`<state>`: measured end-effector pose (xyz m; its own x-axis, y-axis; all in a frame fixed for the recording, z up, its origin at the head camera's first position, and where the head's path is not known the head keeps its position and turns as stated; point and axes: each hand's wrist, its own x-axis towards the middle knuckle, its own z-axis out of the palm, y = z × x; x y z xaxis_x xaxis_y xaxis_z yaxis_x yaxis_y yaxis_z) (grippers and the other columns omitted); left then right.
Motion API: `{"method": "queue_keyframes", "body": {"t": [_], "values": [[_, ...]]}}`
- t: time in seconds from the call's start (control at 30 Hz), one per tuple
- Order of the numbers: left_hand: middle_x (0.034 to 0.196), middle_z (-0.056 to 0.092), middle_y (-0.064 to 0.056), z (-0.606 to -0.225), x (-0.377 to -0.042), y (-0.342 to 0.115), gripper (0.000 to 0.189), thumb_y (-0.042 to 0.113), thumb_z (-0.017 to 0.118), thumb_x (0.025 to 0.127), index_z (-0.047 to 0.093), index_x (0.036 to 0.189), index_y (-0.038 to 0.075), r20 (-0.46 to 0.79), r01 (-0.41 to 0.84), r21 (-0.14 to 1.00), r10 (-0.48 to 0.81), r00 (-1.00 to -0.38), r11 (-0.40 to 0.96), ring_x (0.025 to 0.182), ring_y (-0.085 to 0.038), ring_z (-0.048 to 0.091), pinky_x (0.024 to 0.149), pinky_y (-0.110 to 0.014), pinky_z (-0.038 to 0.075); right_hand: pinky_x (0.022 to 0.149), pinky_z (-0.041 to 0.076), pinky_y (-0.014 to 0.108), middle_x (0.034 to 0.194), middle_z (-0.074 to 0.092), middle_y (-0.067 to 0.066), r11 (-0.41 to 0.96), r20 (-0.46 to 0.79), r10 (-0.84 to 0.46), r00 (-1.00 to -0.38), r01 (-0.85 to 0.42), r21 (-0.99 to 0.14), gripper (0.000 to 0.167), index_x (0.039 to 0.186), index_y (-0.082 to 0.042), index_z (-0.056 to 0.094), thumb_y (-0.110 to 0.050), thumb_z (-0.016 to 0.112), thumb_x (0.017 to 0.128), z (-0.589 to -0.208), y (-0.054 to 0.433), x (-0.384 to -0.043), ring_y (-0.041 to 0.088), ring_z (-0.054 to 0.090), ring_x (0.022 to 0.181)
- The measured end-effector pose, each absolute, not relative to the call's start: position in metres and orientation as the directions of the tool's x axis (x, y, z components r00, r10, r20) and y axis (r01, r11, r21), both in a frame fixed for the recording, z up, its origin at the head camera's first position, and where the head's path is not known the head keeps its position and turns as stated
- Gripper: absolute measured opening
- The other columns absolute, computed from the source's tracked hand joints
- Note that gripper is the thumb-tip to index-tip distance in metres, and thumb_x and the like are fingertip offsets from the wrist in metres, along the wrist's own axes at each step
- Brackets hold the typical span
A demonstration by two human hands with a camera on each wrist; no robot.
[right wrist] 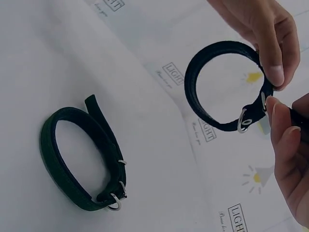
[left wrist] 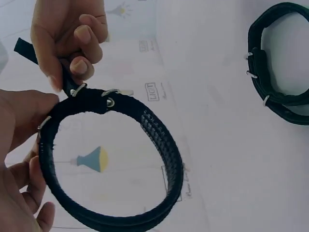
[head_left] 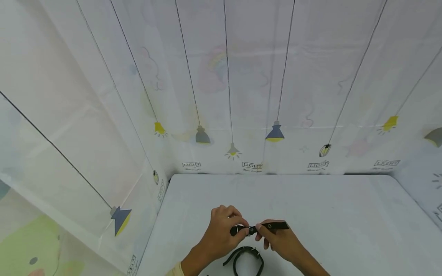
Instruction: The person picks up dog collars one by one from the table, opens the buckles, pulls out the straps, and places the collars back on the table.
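Observation:
A black collar (head_left: 277, 225) with a metal buckle and a D-ring is held up between both hands, formed into a loop. In the left wrist view the looped collar (left wrist: 176, 166) shows whole, its lining textured. My left hand (head_left: 221, 234) pinches the band beside the buckle, thumb and index finger pressed on it. The strap's free end is pinched by my right hand (head_left: 281, 241) near the buckle, and its tip sticks out past the fingers. Just below the hands a second, dark green collar (right wrist: 50, 157) lies on the table, buckled into a loop.
A white table (head_left: 310, 207) spreads beneath the hands. Behind it and at the left hang white sheets (head_left: 241, 96) printed with lamps, cords and the word LIGHT.

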<state>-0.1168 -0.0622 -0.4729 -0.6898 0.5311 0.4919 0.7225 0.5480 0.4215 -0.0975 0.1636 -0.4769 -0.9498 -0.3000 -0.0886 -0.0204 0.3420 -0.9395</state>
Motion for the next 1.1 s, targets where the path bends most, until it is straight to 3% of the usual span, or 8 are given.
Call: {"method": "queue_keyframes", "body": {"t": [0.13, 0.27, 0.43, 0.73, 0.93, 1.1], "values": [[0.087, 0.058, 0.014, -0.469, -0.117, -0.058, 0.004, 0.03, 0.077, 0.089, 0.079, 0.086, 0.027, 0.5, 0.73, 0.313, 0.548, -0.671, 0.607, 0.079, -0.001, 0.041, 0.086, -0.041, 0.04, 0.048, 0.049, 0.027, 0.083, 0.07, 0.006, 0.347, -0.088, -0.288, -0.954, -0.018, -0.938, 0.035, 0.1, -0.003, 0.071, -0.034, 0.056, 0.104, -0.479, 0.162, -0.098, 0.012, 0.061, 0.057], [0.08, 0.059, 0.014, -0.465, -0.118, -0.056, 0.005, 0.029, 0.078, 0.088, 0.08, 0.084, 0.026, 0.481, 0.732, 0.251, 0.575, -0.662, 0.633, 0.07, 0.002, 0.045, 0.077, -0.029, 0.041, 0.048, 0.048, 0.026, 0.085, 0.07, 0.006, 0.343, -0.099, -0.281, -0.955, -0.003, -0.939, 0.037, 0.099, -0.004, 0.071, -0.037, 0.055, 0.103, -0.482, 0.159, -0.098, 0.013, 0.061, 0.057], [0.075, 0.059, 0.013, -0.464, -0.12, -0.054, 0.004, 0.023, 0.077, 0.088, 0.081, 0.085, 0.022, 0.425, 0.728, 0.221, 0.608, -0.67, 0.648, 0.06, 0.007, 0.042, 0.063, -0.013, 0.032, 0.049, 0.047, 0.026, 0.085, 0.069, 0.004, 0.337, -0.099, -0.27, -0.958, 0.002, -0.942, 0.034, 0.098, -0.005, 0.071, -0.035, 0.055, 0.104, -0.481, 0.15, -0.096, 0.013, 0.06, 0.058], [0.072, 0.057, 0.011, -0.456, -0.116, -0.051, 0.008, 0.02, 0.079, 0.086, 0.078, 0.078, 0.019, 0.3, 0.696, 0.107, 0.645, -0.704, 0.71, 0.057, 0.003, 0.044, 0.052, -0.011, 0.029, 0.06, 0.051, 0.028, 0.084, 0.069, 0.003, 0.343, -0.061, -0.266, -0.962, -0.035, -0.939, 0.036, 0.095, -0.008, 0.071, -0.038, 0.053, 0.105, -0.481, 0.136, -0.09, 0.015, 0.06, 0.059], [0.071, 0.052, 0.01, -0.455, -0.115, -0.051, 0.013, 0.014, 0.075, 0.088, 0.073, 0.075, 0.015, 0.164, 0.653, 0.206, 0.632, -0.757, 0.729, 0.061, 0.004, 0.042, 0.053, -0.01, 0.036, 0.052, 0.048, 0.026, 0.085, 0.07, 0.004, 0.299, -0.124, -0.265, -0.956, 0.041, -0.953, 0.038, 0.096, -0.005, 0.071, -0.037, 0.053, 0.104, -0.492, 0.134, -0.091, 0.013, 0.059, 0.058], [0.07, 0.052, 0.011, -0.458, -0.118, -0.053, 0.014, 0.012, 0.074, 0.087, 0.07, 0.074, 0.015, 0.137, 0.651, 0.258, 0.64, -0.756, 0.714, 0.062, 0.004, 0.042, 0.054, -0.01, 0.036, 0.05, 0.047, 0.024, 0.086, 0.07, 0.005, 0.264, -0.153, -0.272, -0.95, 0.079, -0.961, 0.034, 0.097, -0.004, 0.071, -0.032, 0.054, 0.105, -0.495, 0.135, -0.091, 0.011, 0.058, 0.057]]}}
